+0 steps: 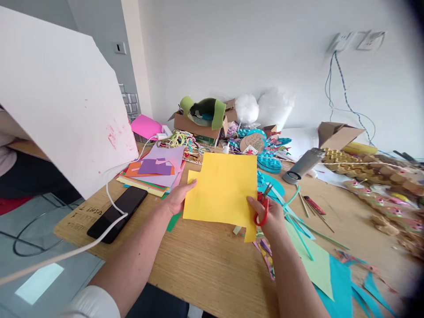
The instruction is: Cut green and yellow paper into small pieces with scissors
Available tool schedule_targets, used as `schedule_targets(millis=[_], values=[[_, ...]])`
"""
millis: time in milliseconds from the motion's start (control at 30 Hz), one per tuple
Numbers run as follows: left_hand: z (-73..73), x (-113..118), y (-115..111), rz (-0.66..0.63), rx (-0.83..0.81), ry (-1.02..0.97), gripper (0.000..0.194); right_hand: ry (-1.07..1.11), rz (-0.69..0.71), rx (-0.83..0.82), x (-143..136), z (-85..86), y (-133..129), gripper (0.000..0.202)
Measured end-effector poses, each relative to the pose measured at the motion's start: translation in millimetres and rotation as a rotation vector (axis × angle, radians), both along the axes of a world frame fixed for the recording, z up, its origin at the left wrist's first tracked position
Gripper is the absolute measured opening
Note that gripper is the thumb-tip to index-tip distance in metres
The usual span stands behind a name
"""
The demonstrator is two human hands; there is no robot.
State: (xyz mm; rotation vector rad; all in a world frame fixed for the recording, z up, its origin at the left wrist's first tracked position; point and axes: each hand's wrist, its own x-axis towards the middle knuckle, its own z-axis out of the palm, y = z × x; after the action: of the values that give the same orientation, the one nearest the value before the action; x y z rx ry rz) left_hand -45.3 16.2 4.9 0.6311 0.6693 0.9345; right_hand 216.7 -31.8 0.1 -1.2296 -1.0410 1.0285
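Observation:
A yellow sheet of paper (pixel 221 190) is held up above the wooden table, with a notch at its upper left and a strip sticking down at its lower right. My left hand (pixel 179 197) pinches its left edge, thumb on the front. At the right edge my right hand (pixel 269 214) grips the sheet with the thumb on its front. The same hand also holds red-handled scissors (pixel 262 212), their blades pointing up and away from me. Part of the fingers of both hands is hidden behind the paper or the scissors.
On the table (pixel 198 260), a stack of coloured paper (pixel 149 172) and a phone (pixel 117 213) with a white cable lie left. A metal bottle (pixel 304 165), blue and green sheets (pixel 313 256) and egg trays (pixel 351 165) are right. A white board (pixel 66 92) stands left; a craft box (pixel 198 126) sits behind.

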Motion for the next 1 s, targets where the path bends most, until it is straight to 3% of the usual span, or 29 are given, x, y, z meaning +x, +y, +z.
schedule_targets(millis=[500, 1000], values=[[-4.6, -1.0, 0.5, -0.006, 0.13, 0.019, 0.04, 0.058, 0.015, 0.003, 3.2, -5.5, 3.5, 0.027], [-1.8, -0.8, 2.2, 0.088, 0.165, 0.029, 0.045, -0.108, -0.046, 0.044, 5.1, -2.3, 2.8, 0.026]])
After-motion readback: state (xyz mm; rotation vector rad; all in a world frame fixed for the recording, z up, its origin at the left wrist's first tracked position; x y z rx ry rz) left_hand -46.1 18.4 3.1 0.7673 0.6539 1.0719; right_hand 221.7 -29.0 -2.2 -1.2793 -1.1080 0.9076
